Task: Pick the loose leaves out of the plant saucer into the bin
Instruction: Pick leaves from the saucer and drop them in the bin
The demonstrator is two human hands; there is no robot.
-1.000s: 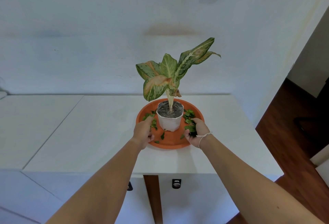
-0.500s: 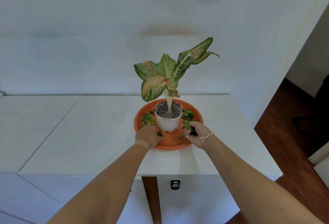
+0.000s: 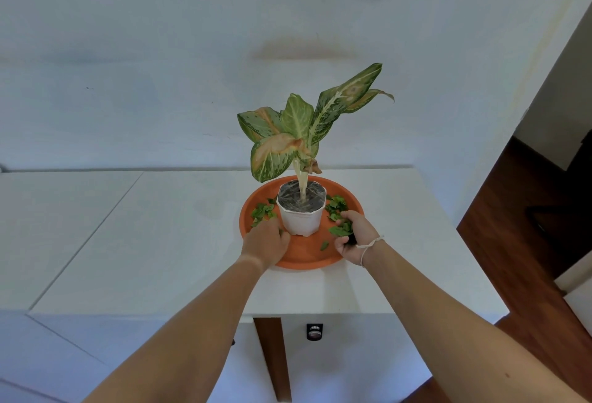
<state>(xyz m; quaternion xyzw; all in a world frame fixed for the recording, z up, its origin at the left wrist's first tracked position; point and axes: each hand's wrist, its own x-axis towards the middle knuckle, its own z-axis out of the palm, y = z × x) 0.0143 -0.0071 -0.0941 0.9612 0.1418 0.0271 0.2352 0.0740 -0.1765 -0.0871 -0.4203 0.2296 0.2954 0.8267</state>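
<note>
Partly hidden: left hand [image 3: 267, 241] fingers.

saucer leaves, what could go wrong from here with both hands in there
1. The left hand works right beside the white pot; its plant stands tall and leans right, so a nudge might tip it.
2. The right hand holds a loose bunch of leaves; no bin shows here, so some may drop on the way.
3. The orange saucer sits near the white table front edge; scooping toward the body could slide it.
</note>
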